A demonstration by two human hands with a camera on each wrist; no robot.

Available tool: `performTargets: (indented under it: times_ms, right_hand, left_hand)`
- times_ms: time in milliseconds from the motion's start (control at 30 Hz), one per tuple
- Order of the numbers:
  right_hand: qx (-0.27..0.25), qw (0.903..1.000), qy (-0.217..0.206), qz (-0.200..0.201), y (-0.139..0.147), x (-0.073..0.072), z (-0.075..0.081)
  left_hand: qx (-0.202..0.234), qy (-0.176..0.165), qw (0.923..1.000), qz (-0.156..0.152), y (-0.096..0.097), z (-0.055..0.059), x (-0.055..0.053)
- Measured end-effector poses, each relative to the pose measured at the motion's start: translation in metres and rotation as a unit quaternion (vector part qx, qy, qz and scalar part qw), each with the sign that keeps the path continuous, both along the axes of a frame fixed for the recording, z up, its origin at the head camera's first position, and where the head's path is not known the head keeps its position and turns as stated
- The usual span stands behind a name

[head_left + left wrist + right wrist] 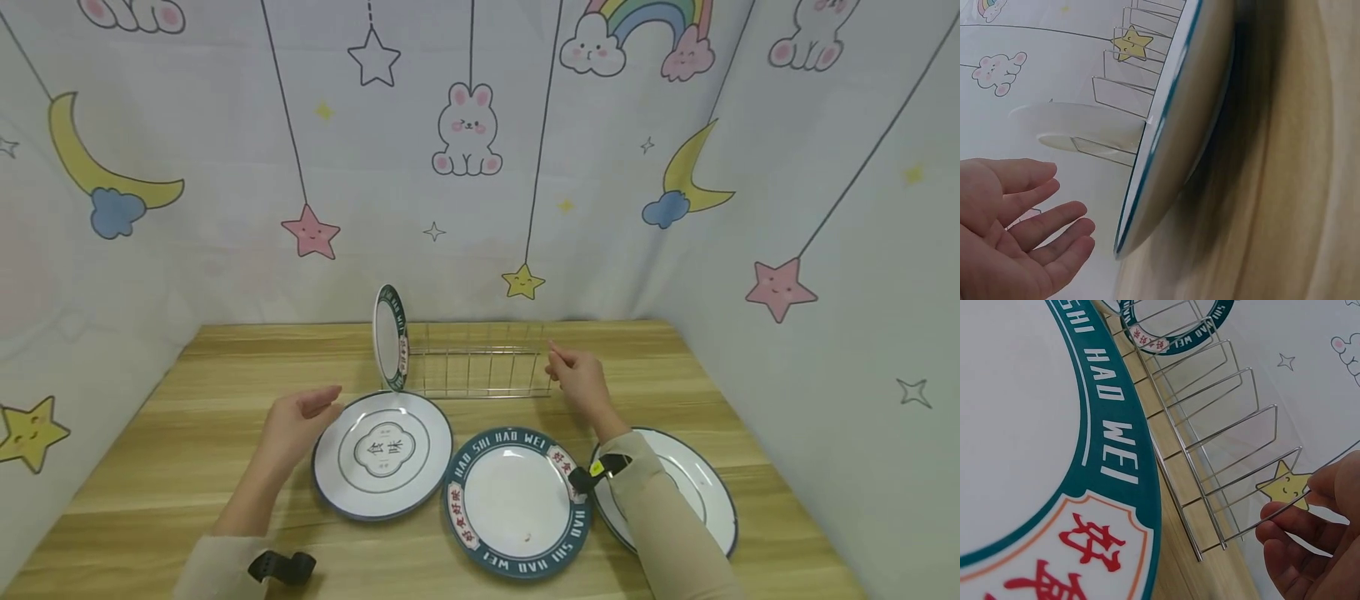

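A silver wire dish rack (pixel 480 375) stands at the back of the table. In its left end a green-rimmed plate (pixel 390 337) sits upright. My right hand (pixel 581 379) pinches the rack's rightmost wire loop, thumb and fingers (pixel 1297 525) on either side of it in the right wrist view. My left hand (pixel 296 429) holds nothing; its fingers are loosely extended beside a white plate (pixel 382 492) with a thin blue rim. In the left wrist view the left palm (pixel 997 250) shows, apart from that plate's edge.
Another green-rimmed plate (pixel 517 500) lies face up at the front middle of the wooden table (pixel 172 467). A blue-rimmed white plate (pixel 697 483) lies at the right, partly under my right forearm. A printed cloth (pixel 390 183) hangs behind the table.
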State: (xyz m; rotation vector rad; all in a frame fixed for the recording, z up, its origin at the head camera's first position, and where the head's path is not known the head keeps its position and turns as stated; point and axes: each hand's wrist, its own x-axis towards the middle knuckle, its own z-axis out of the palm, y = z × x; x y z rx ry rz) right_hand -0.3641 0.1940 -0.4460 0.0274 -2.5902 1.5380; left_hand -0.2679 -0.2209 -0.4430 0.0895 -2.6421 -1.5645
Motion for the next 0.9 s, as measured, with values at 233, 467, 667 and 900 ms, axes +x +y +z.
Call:
performTargets:
  times_ms: [233,467,667,900]
  right_hand:
    - [-0.006,1.0000,0.005,0.002,0.000,-0.001,0.000]
    - [-0.004,1.0000,0.004,0.001,0.002,-0.002,-0.003]
    - [-0.006,1.0000,0.004,-0.001,0.002,-0.002,-0.003]
    - [-0.008,1.0000,-0.001,0.004,0.002,0.000,-0.001]
  left_hand:
    - [-0.009,-0.044,0.9985,-0.030,-0.009,-0.005,0.009]
    - [-0.011,-0.065,0.9959,-0.062,-0.013,-0.013,0.015]
    - [0.002,-0.074,0.9947,-0.072,-0.016,-0.018,0.016]
    - [0.013,-0.078,0.9931,-0.086,-0.022,-0.024,0.019]
